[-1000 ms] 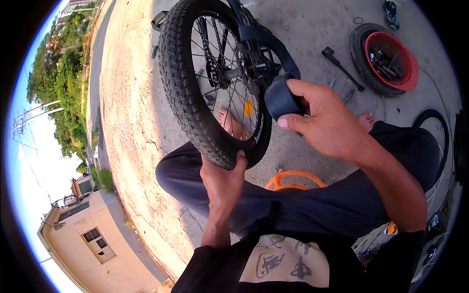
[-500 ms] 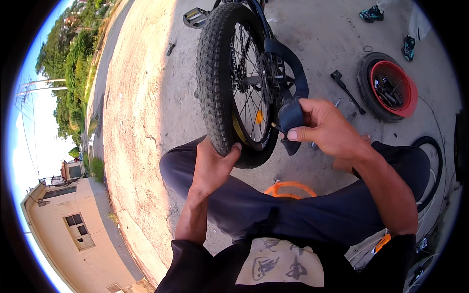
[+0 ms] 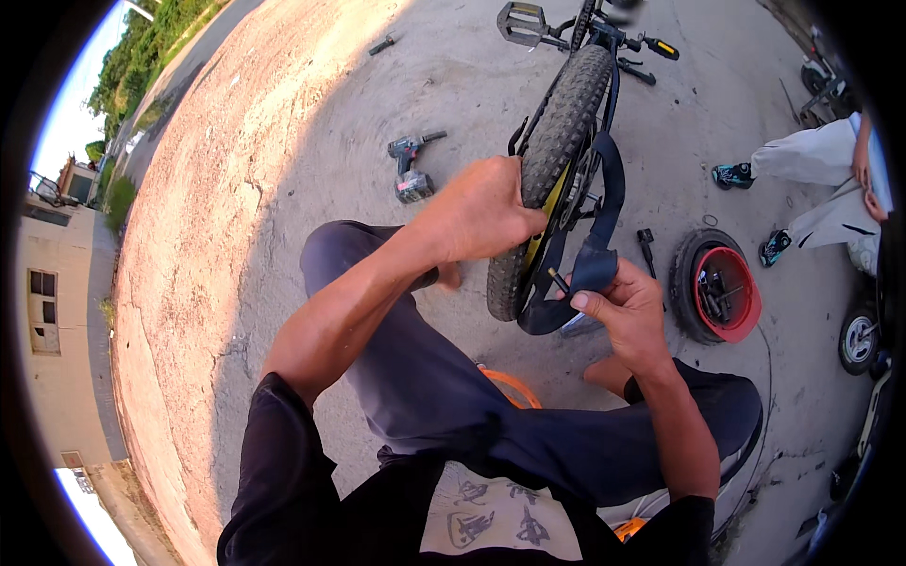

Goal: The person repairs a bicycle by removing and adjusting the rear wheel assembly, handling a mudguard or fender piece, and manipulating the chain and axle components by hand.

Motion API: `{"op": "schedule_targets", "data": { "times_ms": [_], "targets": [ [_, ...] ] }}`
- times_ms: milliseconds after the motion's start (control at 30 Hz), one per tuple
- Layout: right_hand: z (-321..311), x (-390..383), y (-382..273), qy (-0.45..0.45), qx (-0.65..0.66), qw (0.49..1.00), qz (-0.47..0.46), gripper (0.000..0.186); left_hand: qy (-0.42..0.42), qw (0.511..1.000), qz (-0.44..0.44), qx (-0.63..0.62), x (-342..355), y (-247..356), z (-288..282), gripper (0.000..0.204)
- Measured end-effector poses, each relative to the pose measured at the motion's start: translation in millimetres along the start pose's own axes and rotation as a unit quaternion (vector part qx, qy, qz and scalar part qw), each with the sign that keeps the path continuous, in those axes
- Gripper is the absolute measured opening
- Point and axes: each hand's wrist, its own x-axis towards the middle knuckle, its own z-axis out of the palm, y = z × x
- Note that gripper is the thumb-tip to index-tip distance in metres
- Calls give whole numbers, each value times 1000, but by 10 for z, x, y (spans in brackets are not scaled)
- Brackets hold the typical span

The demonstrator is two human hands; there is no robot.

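In front of me stands a bicycle wheel with a knobby black tyre (image 3: 569, 118), seen nearly edge-on, with a yellow strip along its inner side. My left hand (image 3: 486, 209) is closed over the tyre's left edge, the thumb reaching toward the yellow strip. A flat black inner tube (image 3: 610, 193) hangs in a loop out along the wheel's right side. My right hand (image 3: 625, 307) pinches this tube between thumb and fingers, close to its brass-tipped valve stem (image 3: 558, 279). The stem points up and left toward the wheel.
A cordless power tool (image 3: 411, 168) lies on the concrete left of the wheel. To the right, a red basin (image 3: 741, 316) of tools sits in a small tyre (image 3: 684, 288), near a black-handled tool (image 3: 646, 247). A person in white trousers (image 3: 816, 156) stands far right. An orange hoop (image 3: 512, 385) lies below.
The view has shifted, and the wheel now appears more edge-on and farther right. My left hand has moved from the tyre's bottom up to its left side. My right hand still holds the tube.
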Motion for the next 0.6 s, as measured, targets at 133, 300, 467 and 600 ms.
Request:
{"op": "schedule_targets", "data": {
  "times_ms": [133,300,467,600],
  "targets": [
    [51,-9,33,82,-18,996,-45,23,-29,999,-9,43,96,145,-58,28],
    [180,127,118,112,-10,990,-85,24,-20,999,-3,45,102,249,-126,33],
    [254,242,175,154,-13,983,-103,25,-22,999,3,49,95,230,-113,37],
    [373,262,220,177,-41,978,-104,24,3,999,11,45,70,194,-100,28]
  ]
}}
